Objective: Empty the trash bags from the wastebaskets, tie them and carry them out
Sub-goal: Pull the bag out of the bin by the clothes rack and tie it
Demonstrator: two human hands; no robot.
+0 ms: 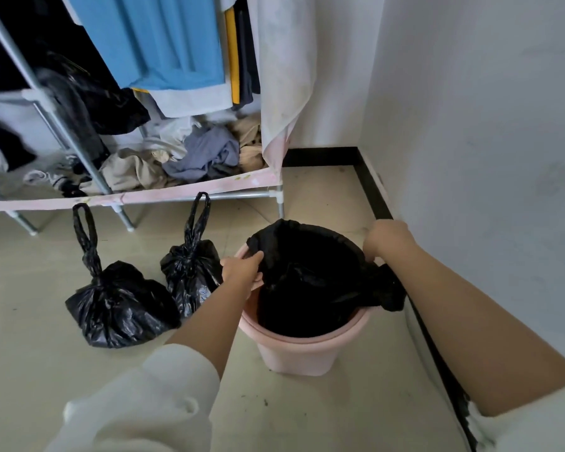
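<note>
A pink wastebasket stands on the floor near the wall corner, lined with a black trash bag. My left hand grips the bag's edge at the basket's left rim. My right hand holds the bag's edge at the far right rim, its fingers hidden behind the plastic. Part of the bag drapes over the right rim. Two tied black trash bags sit on the floor to the left: a larger tied bag and a smaller tied bag, both with knotted handles standing up.
A metal-framed clothes rack with hanging garments and a pile of clothes stands behind the bags. White walls with a dark baseboard close in the right side and the corner. Pale tiled floor stretches left and toward me.
</note>
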